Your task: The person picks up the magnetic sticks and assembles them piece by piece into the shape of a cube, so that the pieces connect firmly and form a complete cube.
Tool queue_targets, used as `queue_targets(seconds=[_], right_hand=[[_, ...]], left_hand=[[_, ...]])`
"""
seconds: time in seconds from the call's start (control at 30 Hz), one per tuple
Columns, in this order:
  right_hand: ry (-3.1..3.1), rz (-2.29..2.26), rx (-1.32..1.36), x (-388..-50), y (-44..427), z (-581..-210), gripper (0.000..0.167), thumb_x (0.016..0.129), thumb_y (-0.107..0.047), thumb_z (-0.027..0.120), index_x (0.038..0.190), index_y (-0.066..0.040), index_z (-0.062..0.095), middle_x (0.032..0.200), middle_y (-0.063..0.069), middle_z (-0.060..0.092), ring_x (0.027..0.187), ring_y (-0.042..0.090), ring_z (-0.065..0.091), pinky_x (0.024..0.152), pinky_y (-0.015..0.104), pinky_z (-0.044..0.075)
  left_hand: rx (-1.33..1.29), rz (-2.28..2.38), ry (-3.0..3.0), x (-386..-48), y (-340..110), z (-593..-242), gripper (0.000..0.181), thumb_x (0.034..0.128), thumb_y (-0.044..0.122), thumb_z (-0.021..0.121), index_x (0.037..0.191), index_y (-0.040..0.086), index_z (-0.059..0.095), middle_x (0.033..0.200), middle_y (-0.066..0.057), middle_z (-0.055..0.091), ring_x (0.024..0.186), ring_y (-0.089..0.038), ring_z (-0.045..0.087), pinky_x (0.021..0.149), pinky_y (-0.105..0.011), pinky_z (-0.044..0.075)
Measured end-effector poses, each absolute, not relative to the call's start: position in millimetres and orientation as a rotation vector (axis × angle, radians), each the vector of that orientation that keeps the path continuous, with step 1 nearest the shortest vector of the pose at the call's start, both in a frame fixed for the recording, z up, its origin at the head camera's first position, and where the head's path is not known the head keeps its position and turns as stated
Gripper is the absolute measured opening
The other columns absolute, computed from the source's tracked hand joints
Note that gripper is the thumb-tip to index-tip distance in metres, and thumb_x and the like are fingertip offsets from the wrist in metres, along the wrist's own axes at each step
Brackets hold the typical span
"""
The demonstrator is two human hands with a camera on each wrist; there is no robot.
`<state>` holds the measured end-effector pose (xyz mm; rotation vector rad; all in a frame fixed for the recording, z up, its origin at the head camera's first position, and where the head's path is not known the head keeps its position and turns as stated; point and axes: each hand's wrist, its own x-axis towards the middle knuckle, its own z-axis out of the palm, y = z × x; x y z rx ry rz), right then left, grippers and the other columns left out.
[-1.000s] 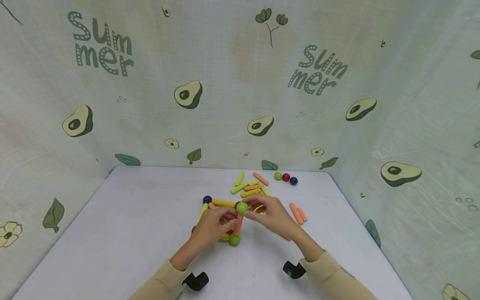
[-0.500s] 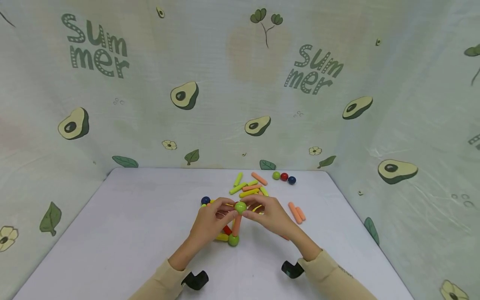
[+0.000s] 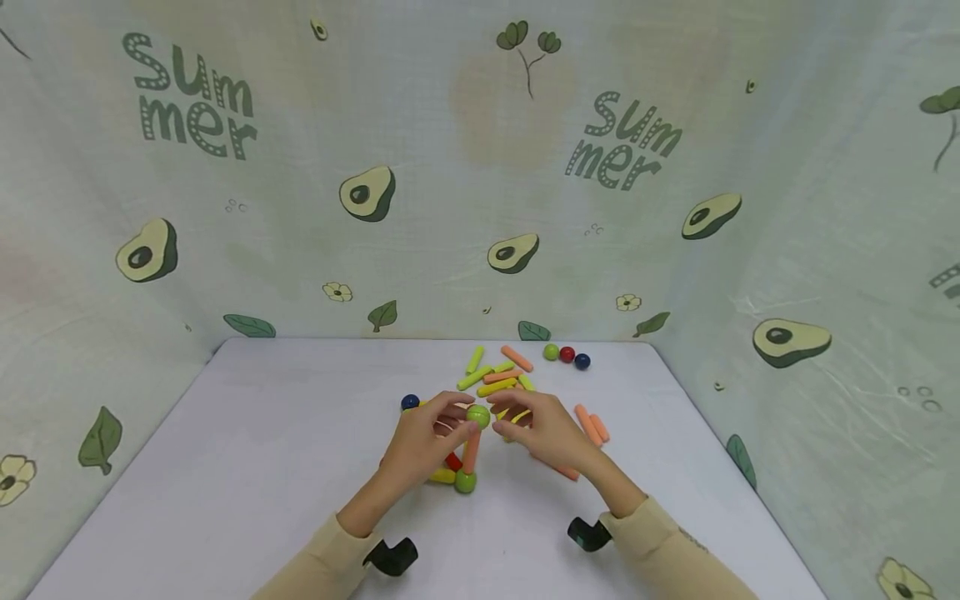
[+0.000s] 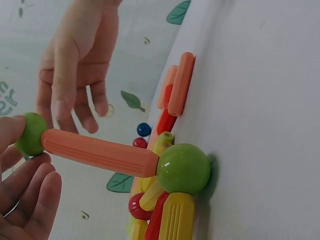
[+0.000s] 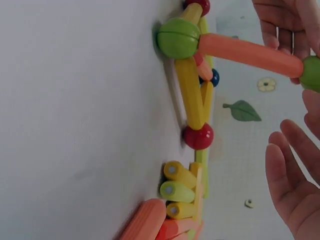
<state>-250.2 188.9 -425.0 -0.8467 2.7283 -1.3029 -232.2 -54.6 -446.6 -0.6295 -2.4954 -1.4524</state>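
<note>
My left hand [image 3: 427, 439] pinches a green ball [image 3: 477, 416] between thumb and fingers. That ball sits on top of an orange magnetic stick [image 4: 100, 152], which rises from a lower green ball [image 4: 184, 168] on the table. From this lower ball, yellow sticks [image 5: 190, 92] run to red balls [image 5: 198, 135], forming a frame partly hidden behind my left hand in the head view. Just right of the upper ball is my right hand [image 3: 546, 429], its fingers loosely bent and apart from the ball, holding nothing.
Behind the hands lies a pile of yellow-green, yellow and orange sticks [image 3: 497, 387]. A green, a red and a blue ball [image 3: 582, 362] stand in a row at the back right. Loose orange sticks [image 3: 587, 424] lie right of my right hand. A patterned cloth surrounds the white table [image 3: 300, 417].
My left hand has risen from the frame to the upper green ball and pinches it. My right hand has released that ball and moved slightly right.
</note>
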Motion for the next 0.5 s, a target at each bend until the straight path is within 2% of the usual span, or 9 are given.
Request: queue_targets(seconds=[0.17, 0.23, 0.37, 0.5], right_hand=[[2.776, -1.172, -0.828, -271.3, 190.1, -443.5, 0.037, 0.101, -0.01, 0.072, 0.138, -0.011, 0.068, 0.128, 0.01, 0.072, 0.108, 0.021, 0.069, 0.09, 0.034, 0.059], [2.801, -1.102, -0.836, -281.3, 188.8, -453.2, 0.039, 0.1, -0.008, 0.073, 0.139, -0.008, 0.068, 0.132, 0.009, 0.07, 0.111, 0.024, 0.068, 0.093, 0.039, 0.059], [2.822, -0.959, -0.892, -296.1, 184.4, -465.7, 0.045, 0.098, -0.008, 0.076, 0.142, -0.007, 0.066, 0.143, 0.01, 0.065, 0.127, 0.032, 0.061, 0.107, 0.053, 0.051], [2.835, -0.828, -1.014, -303.8, 178.0, -472.4, 0.048, 0.096, -0.01, 0.079, 0.142, -0.012, 0.067, 0.146, 0.007, 0.065, 0.137, 0.03, 0.056, 0.116, 0.055, 0.042]], left_hand=[[-0.618, -1.42, -2.511, -232.2, -57.7, -447.4, 0.03, 0.0982, 0.033, 0.079, 0.126, 0.025, 0.073, 0.102, 0.012, 0.075, 0.09, -0.005, 0.068, 0.081, -0.023, 0.058], [-0.619, -1.419, -2.513, -231.8, -58.2, -447.2, 0.028, 0.0981, 0.033, 0.079, 0.125, 0.026, 0.073, 0.101, 0.012, 0.074, 0.089, -0.005, 0.068, 0.08, -0.023, 0.058], [-0.623, -1.433, -2.51, -230.0, -58.1, -445.1, 0.028, 0.0977, 0.031, 0.08, 0.125, 0.026, 0.073, 0.102, 0.011, 0.075, 0.088, -0.006, 0.068, 0.079, -0.024, 0.059], [-0.617, -1.424, -2.503, -229.4, -59.0, -446.1, 0.028, 0.0974, 0.028, 0.08, 0.124, 0.026, 0.073, 0.103, 0.011, 0.075, 0.088, -0.005, 0.068, 0.08, -0.023, 0.059]])
